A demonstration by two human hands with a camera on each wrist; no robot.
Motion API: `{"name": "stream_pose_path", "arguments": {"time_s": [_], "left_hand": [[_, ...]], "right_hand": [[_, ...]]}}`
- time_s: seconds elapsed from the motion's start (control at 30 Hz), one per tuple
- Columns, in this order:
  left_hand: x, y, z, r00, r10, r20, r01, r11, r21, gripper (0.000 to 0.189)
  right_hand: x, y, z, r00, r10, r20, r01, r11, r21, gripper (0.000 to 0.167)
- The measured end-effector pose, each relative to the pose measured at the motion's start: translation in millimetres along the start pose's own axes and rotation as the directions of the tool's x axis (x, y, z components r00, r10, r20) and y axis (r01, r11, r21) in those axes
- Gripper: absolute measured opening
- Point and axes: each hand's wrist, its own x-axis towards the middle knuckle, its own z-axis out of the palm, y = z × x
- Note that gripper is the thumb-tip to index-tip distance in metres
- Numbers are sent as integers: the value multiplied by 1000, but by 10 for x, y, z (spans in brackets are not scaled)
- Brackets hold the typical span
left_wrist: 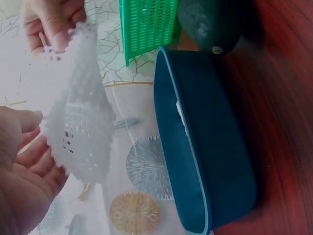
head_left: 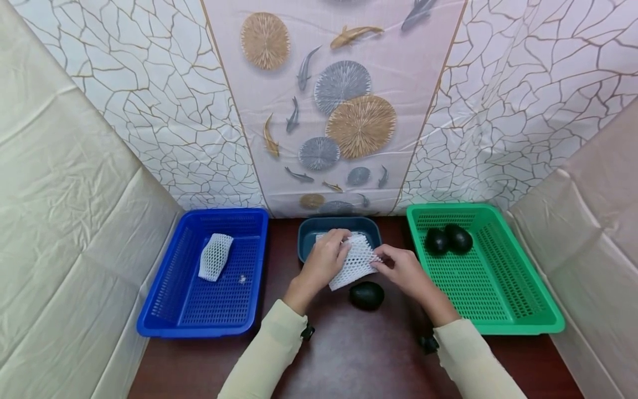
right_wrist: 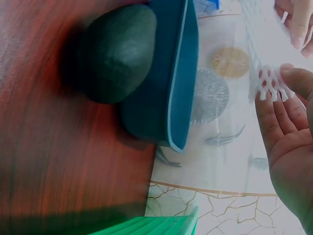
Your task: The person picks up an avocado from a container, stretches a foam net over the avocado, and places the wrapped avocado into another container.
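Observation:
A white foam net sleeve (head_left: 355, 259) is held up between both hands, over the front of the small teal tub (head_left: 304, 239). My left hand (head_left: 325, 259) grips its left side, the thumb at the edge and fingers behind the mesh in the left wrist view. With thumb and fingers, my right hand (right_wrist: 288, 112) pinches the opposite end of the net. A dark green avocado (head_left: 366, 295) lies on the table just in front of the tub, below the hands. Inside the tub, a bit of white (left_wrist: 181, 117) shows, mostly hidden.
On the left stands a blue basket (head_left: 199, 328) holding another white foam net (head_left: 215, 257) and a small white scrap (head_left: 242, 279). A green basket (head_left: 528, 327) on the right contains two dark avocados (head_left: 458, 239). Patterned cloth (head_left: 319, 183) hangs behind the table.

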Motion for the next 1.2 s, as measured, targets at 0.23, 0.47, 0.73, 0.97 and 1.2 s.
{"name": "stream_pose_path", "arguments": {"time_s": [0.23,0.47,0.73,0.97,1.2], "left_hand": [[-36,30,7,995,99,-12,-98,994,54,42],[-87,40,69,993,96,62,-101,992,78,41],[-109,54,92,995,90,38,-89,996,-12,26],[-120,57,75,994,100,-38,-103,991,-81,20],[-122,29,57,994,87,-69,-93,991,-93,18]], "right_hand": [[54,-43,-43,998,-41,-53,41,999,-4,17],[63,-96,-39,993,-69,-97,67,998,-23,19],[72,-135,-69,977,-185,-101,187,982,2,30],[48,-94,-115,990,-144,-8,144,988,-59,42],[-25,-21,-55,995,-73,61,77,994,-81,25]]}}
